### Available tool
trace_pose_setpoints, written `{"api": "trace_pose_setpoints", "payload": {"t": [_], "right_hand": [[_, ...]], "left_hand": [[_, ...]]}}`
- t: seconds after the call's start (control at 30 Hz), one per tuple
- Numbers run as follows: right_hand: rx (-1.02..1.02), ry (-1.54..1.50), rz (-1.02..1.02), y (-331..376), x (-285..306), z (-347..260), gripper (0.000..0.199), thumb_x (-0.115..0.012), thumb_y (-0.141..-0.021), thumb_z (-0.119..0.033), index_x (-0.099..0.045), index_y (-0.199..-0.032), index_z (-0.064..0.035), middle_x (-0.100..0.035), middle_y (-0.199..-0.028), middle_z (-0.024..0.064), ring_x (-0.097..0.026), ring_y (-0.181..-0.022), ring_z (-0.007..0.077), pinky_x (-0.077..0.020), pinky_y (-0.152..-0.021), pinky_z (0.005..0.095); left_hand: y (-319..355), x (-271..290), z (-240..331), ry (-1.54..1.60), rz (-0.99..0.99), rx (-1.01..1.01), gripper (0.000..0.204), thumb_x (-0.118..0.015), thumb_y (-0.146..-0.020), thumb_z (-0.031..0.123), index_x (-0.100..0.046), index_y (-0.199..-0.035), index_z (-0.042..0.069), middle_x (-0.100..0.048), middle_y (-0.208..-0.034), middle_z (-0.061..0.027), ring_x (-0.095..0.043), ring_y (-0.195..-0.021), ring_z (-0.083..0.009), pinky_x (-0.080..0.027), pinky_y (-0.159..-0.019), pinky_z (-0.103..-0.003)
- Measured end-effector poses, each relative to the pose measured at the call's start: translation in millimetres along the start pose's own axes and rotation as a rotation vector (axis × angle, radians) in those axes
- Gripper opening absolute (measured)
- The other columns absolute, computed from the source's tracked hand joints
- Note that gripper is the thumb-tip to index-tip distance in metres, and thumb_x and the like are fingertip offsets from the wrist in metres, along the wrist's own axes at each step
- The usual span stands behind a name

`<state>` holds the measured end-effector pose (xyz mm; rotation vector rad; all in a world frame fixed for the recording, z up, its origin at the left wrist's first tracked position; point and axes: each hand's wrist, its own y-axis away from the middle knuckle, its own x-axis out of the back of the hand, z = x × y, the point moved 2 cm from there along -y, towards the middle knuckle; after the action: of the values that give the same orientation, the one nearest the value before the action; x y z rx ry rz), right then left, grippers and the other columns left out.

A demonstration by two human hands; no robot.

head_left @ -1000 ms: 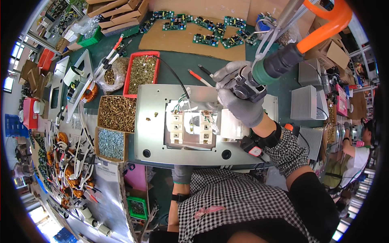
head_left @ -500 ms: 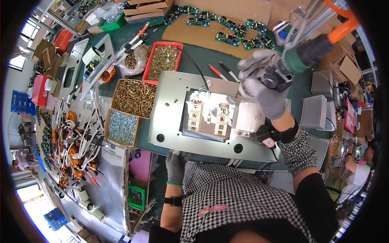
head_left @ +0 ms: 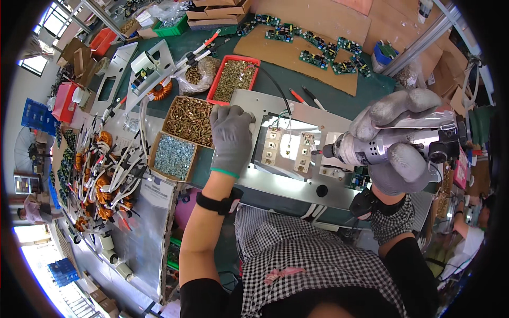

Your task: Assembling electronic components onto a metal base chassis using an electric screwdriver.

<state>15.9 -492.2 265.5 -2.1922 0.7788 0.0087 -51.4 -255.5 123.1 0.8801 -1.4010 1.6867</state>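
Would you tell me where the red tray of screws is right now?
In the head view, the red tray of screws sits upper left of centre, just beyond the left hand and the metal plate.

a clear plastic bag of brass parts (head_left: 199, 74) lies left of the red tray (head_left: 235, 79).

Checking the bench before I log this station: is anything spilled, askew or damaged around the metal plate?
Nothing stands out. The metal plate lies flat, the left hand rests on it, the right hand holds the electric screwdriver, and the screws stay in their trays.
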Motion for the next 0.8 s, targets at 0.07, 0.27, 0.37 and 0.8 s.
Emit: {"api": "trace_pose_setpoints", "payload": {"t": [0.07,0.27,0.37,0.8], "right_hand": [[-0.013,-0.061,-0.007,2,-6,0,0.054,-0.060,-0.079,-0.005,-0.040,-0.129,-0.0029,-0.058,-0.108,0.0215,-0.065,-0.088,0.0299,-0.0596,-0.061,0.0410],[0.008,-0.081,0.008,3,-19,4,0.054,-0.059,-0.079,-0.003,-0.039,-0.129,-0.0050,-0.058,-0.109,0.0210,-0.065,-0.091,0.0286,-0.0604,-0.063,0.0402],[0.016,-0.106,-0.011,4,-28,11,0.054,-0.057,-0.079,-0.001,-0.039,-0.130,-0.0050,-0.058,-0.110,0.0214,-0.065,-0.093,0.0284,-0.0613,-0.066,0.0396],[-0.115,-0.105,-0.083,17,-55,36,0.052,-0.066,-0.084,-0.007,-0.040,-0.128,-0.0062,-0.058,-0.108,0.0214,-0.063,-0.092,0.0303,-0.0582,-0.064,0.0399]], "left_hand": [[-5,-2,4,-0.036,-0.061,0.035,0.017,-0.063,-0.077,0.010,-0.068,-0.093,0.014,-0.062,-0.085,-0.0059,-0.057,-0.089,-0.0283,-0.045,-0.083,-0.039],[50,25,44,1.529,-0.303,0.793,0.017,-0.052,-0.097,0.017,-0.058,-0.104,0.004,-0.058,-0.082,-0.0025,-0.053,-0.063,-0.0114,-0.046,-0.058,-0.025],[76,30,58,1.995,-0.457,1.064,0.027,-0.056,-0.097,0.026,-0.057,-0.110,0.002,-0.057,-0.080,-0.0029,-0.049,-0.055,-0.0097,-0.043,-0.051,-0.022],[103,30,63,2.286,-0.375,1.010,0.043,-0.064,-0.091,0.033,-0.055,-0.117,-0.001,-0.055,-0.080,-0.0016,-0.047,-0.055,-0.0064,-0.038,-0.044,-0.021]]}}
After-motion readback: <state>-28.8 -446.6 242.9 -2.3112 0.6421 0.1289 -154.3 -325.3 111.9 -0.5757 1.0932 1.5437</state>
